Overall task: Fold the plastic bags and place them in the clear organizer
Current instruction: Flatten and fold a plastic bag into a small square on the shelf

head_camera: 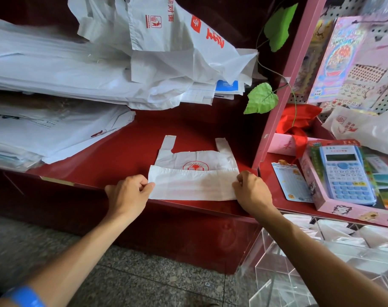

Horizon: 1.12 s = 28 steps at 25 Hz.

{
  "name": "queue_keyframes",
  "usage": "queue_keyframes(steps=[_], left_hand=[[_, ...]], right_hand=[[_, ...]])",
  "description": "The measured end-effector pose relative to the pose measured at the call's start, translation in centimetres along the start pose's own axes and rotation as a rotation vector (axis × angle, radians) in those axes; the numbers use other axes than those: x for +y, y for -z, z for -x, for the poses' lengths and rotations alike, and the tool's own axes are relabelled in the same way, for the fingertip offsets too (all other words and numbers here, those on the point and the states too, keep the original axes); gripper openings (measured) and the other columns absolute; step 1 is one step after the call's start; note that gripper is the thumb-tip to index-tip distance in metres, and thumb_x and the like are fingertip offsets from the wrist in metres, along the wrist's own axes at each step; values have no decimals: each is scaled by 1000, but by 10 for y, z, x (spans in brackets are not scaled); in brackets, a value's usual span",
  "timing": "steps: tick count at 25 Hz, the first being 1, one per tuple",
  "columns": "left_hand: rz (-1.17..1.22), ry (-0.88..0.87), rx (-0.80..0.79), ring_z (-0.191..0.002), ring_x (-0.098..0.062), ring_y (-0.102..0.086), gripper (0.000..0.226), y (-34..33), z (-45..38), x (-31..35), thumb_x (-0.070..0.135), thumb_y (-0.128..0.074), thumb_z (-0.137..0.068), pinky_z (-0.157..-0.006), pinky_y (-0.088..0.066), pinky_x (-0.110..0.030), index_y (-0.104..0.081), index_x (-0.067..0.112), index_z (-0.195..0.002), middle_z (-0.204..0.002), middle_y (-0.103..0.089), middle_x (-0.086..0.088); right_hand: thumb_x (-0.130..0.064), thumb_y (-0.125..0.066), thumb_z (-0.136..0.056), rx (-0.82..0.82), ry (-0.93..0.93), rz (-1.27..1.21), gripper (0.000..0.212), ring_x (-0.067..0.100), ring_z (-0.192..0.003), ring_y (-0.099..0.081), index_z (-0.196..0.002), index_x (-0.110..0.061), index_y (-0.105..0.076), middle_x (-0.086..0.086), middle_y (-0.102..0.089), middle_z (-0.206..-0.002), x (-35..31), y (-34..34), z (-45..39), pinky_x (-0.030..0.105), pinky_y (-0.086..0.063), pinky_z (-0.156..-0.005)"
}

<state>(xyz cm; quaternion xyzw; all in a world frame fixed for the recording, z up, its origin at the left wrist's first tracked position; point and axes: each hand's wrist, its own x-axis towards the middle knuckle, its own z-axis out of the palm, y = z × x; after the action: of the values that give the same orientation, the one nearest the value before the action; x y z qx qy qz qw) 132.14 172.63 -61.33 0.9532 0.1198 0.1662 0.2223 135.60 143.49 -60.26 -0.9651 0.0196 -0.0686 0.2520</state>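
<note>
A left hand [131, 190] and right hand [251, 191] pinch a half-folded white plastic bag [193, 185] at its nine and three o'clock ends. It lies on a red counter [144, 147].

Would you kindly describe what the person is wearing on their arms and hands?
Both forearms are bare, with no sleeves in view. The left hand and right hand wear no gloves or rings that I can see. A bright blue band wraps the left arm at the bottom edge.

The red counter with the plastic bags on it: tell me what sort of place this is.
Probably a small stationery shop. A boxed blue calculator and packaged sticker sheets sit on a pink perforated display rack, and stacks of white printed carrier bags lie on the red counter.
</note>
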Motion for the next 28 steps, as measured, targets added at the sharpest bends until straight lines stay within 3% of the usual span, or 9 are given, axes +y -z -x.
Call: queue_keyframes(steps=[9, 12, 15, 18, 21, 23, 25, 27, 28], left_hand=[[-165, -95, 86, -73, -29, -66, 19, -11, 3, 0, 39, -60, -94, -71, -18, -37, -53, 25, -83, -63, -65, 1], [-131, -101, 95, -70, -30, -67, 26, -15, 4, -1, 41, -62, -92, -72, -21, -39, -46, 21, -95, -64, -66, -1], [-26, -113, 140, -76, -31, -63, 30, -13, 5, 3, 49, -55, -95, -77, -34, -44, -45, 20, -97, -73, -64, -1], [67, -321, 179, -85, -28, -57, 29, -9, 5, 22, 44, -42, -96, -75, -43, -42, -56, 18, -93, -90, -61, 0], [19, -617, 69, -88, -25, -54, 20, -21, 7, 47, 28, -46, -91, -74, -46, -41, -61, 16, -90, -96, -59, 1], [55, -620, -67, -98, -26, -54, 17, -36, 6, 55, 14, -50, -88, -83, -49, -44, -62, 10, -100, -106, -59, -3], [129, -543, -179, -118, -24, -52, 31, -48, 3, 54, 8, -52, -91, -100, -46, -41, -61, 7, -120, -128, -58, -4], [168, -544, -229, -136, -18, -44, 44, -55, -1, 50, 12, -48, -97, -116, -32, -29, -52, 10, -140, -146, -50, -2], [160, -562, -246, -140, -16, -39, 48, -57, -2, 49, 16, -42, -99, -119, -24, -25, -46, 11, -146, -151, -45, -2]], right_hand=[[-21, -54, -96, 8, -42, -13, 33, 36, -96, -63, -126, -11, -44, 12, -66, -105, -9, 7, 9, 34, -34, -67], [-19, -54, -96, 28, -29, -27, 28, 38, -92, -63, -119, -10, -42, 11, -63, -96, -9, 6, 14, 35, -35, -67], [-20, -54, -94, 183, 14, -49, 20, 37, -92, -59, -109, -9, -45, 10, -58, -97, -12, 6, 14, 36, -34, -69], [-20, -55, -87, 348, 274, 126, 12, 32, -83, -56, -96, -13, -57, 7, -60, -93, -28, -2, 10, 40, -41, -70], [-21, -54, -79, 288, 569, 225, 11, 30, -70, -55, -74, -15, -62, 5, -60, -76, -58, -26, 9, 37, -41, -63], [-24, -50, -75, 191, 620, 232, 18, 27, -70, -55, -69, -14, -63, 3, -61, -72, -71, -40, 10, 35, -43, -62], [-23, -54, -75, 80, 585, 195, 19, 30, -78, -60, -79, -10, -68, 6, -67, -81, -68, -50, 6, 36, -48, -68], [-29, -39, -83, -73, 511, 177, 50, 35, -111, -59, -116, -4, -65, 13, -66, -118, -63, -57, 6, 43, -47, -95], [-36, -23, -83, -125, 493, 197, 69, 34, -131, -47, -136, -4, -53, 14, -54, -139, -60, -59, 7, 44, -37, -111]])
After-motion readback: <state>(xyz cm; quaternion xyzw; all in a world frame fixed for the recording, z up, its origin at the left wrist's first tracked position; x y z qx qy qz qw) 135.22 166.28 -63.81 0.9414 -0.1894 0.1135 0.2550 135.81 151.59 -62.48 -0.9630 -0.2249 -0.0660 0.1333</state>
